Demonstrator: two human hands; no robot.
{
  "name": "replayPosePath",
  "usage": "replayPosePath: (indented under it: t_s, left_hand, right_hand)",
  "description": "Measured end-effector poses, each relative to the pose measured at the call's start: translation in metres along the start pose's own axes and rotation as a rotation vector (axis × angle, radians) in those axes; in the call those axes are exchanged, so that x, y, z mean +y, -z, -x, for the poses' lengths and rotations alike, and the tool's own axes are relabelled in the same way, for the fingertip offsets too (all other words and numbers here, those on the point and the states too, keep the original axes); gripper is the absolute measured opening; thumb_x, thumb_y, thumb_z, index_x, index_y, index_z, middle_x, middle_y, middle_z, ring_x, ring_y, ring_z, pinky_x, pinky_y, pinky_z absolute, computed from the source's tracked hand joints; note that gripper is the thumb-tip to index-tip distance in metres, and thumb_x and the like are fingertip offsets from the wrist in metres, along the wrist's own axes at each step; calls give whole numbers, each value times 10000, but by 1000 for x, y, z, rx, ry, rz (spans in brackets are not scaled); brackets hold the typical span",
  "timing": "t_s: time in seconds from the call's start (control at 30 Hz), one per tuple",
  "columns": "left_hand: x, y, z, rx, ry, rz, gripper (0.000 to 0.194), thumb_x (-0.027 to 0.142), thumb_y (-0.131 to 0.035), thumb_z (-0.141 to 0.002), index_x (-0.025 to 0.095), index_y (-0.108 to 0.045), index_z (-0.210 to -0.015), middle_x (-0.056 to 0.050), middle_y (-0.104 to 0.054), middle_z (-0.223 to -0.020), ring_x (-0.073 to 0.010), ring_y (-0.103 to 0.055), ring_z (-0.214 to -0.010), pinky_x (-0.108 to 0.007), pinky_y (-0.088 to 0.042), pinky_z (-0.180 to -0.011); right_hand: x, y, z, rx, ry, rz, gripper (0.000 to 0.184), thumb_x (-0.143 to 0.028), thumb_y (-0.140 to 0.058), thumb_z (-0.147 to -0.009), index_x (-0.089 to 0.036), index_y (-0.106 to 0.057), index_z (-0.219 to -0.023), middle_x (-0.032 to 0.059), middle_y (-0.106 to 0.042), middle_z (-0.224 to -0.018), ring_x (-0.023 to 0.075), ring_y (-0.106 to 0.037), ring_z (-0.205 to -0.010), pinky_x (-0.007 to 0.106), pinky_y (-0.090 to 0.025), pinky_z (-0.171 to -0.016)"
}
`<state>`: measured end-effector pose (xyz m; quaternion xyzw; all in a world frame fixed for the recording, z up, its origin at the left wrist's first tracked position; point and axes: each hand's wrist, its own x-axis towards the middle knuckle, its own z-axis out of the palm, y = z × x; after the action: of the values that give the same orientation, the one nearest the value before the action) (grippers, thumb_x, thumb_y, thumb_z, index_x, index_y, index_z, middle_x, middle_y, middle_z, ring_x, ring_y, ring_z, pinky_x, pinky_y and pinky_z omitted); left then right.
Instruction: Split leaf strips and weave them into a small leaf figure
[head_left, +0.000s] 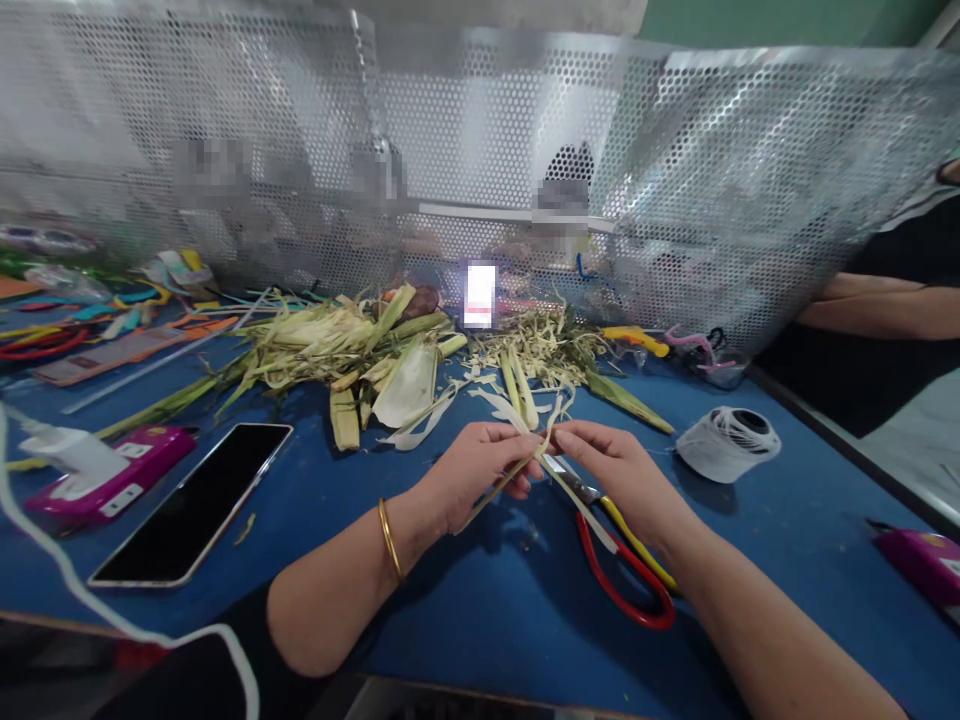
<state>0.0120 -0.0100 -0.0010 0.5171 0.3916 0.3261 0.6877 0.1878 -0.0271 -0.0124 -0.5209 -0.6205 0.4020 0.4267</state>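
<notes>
1. perforated silvery mesh panels (465, 120) stand behind a blue tabletop (450, 630).
2. the left hand (487, 462), a gold bangle (388, 540) at its wrist, pinches thin pale-green fibrous strips (540, 452) at their crossing, over the tabletop.
3. the right hand (611, 470) grips the same strips, fingertips near the left's.
4. red-and-yellow-handled metal scissors (634, 542) lie below the right hand; a white spool of cord (720, 448) stands farther right.
</notes>
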Motion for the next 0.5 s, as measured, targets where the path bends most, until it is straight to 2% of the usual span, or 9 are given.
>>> replayPosePath:
  t_s: [0.1, 0.23, 0.4, 0.5]
  left_hand:
    - [-5, -2, -1, -8, -28, -56, 277, 398, -704, -695, 130, -633, -681, 3, -583, -584, -76, -493, -487, -204, -417, -499]
    - [-10, -2, -3, -8, -59, -137, 301, 410, -703, -689, 136, -604, -613, 13, -552, -538, -74, -470, -458, -210, -389, -475]
    - [-8, -3, -4, -3, -74, -177, 224, 348, -662, -711, 129, -657, -663, 31, -517, -497, -72, -450, -447, -209, -388, -479]
    - [-8, -4, -3, 19, -89, -212, 210, 324, -650, -712, 122, -668, -660, 30, -509, -492, -70, -436, -436, -208, -371, -464]
  right_hand:
    - [0, -8, 2, 46, -92, -262, 268, -440, -720, -703, -184, -668, -761, 7, -680, -748, 168, -600, -754, 286, -437, -758]
    - [2, -16, 4, 96, -114, -370, 308, -444, -766, -649, -178, -609, -651, -19, -613, -625, 132, -537, -627, 266, -416, -661]
    - [8, -21, 4, 199, -63, -306, 346, -460, -740, -654, -187, -539, -583, -38, -524, -554, 114, -443, -552, 254, -359, -566]
    - [9, -16, 4, 216, -39, -85, 353, -470, -648, -742, -194, -514, -566, -35, -488, -531, 116, -412, -526, 260, -334, -535]
